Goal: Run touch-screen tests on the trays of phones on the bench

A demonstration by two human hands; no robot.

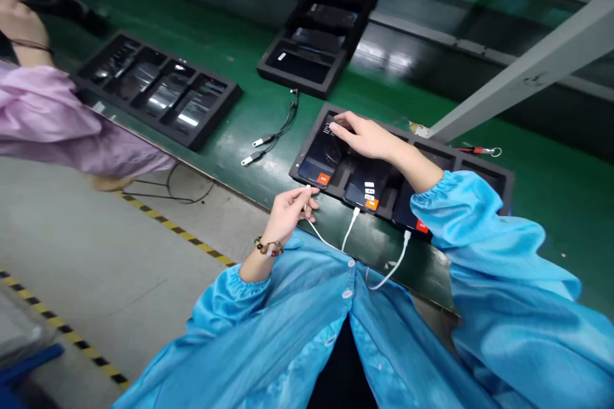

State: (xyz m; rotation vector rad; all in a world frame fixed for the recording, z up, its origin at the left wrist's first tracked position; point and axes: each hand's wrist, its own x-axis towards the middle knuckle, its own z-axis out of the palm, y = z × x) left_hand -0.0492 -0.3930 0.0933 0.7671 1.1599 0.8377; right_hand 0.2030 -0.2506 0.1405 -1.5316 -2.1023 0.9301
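Note:
A black foam tray (338, 180) lies at the bench's near edge with several slots. In its leftmost slot sits a dark smartphone (320, 156) with an orange sticker and small text on its screen. My left hand (289, 212) is closed in a pinch on a white charging cable (319, 234), its plug at this phone's near end. Over the far part of the same phone lies my right hand (367, 137), fingers stretched out, the thumb on the screen. White cables also reach a second phone (362, 182) and a third phone (407, 208); the rightmost slot is partly hidden by my sleeve.
Another black tray (192, 134) with dark phones lies to the left, beside a person's pink sleeve (52, 108). A further tray (307, 83) stands behind. Short black adapter cables (275, 135) lie between. A grey post (522, 70) slants at right, near a red strap (472, 150).

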